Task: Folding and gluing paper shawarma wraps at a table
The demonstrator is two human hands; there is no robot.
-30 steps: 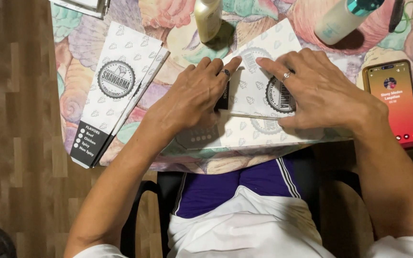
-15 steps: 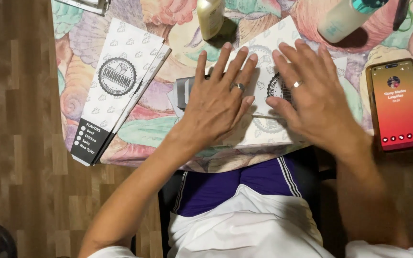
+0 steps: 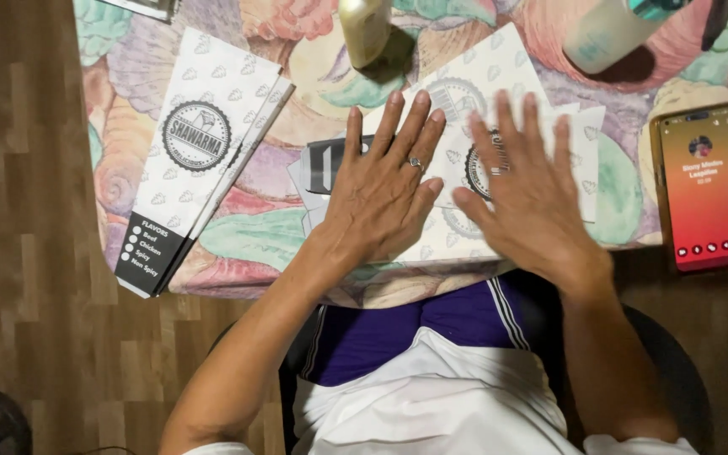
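Note:
My left hand (image 3: 385, 190) lies flat with fingers spread on a white printed cardboard box blank (image 3: 465, 93) in the middle of the table. My right hand (image 3: 526, 195) lies flat beside it on the same blank, fingers spread too. Both hands wear a ring. The blank carries a round black emblem, partly hidden under my right hand, and a black end flap (image 3: 328, 164) shows left of my left hand. A stack of the same flat box blanks (image 3: 200, 152) lies at the left, apart from both hands.
A floral tablecloth (image 3: 254, 236) covers the table. A smartphone (image 3: 704, 190) with a red lit screen lies at the right. A yellowish bottle (image 3: 366, 29) and a pale tumbler (image 3: 608, 29) stand at the back. Wooden floor (image 3: 27, 253) lies to the left.
Both hands went from curled fingers gripping the blank's fold to lying flat with spread fingers. The blank now lies flatter on the table.

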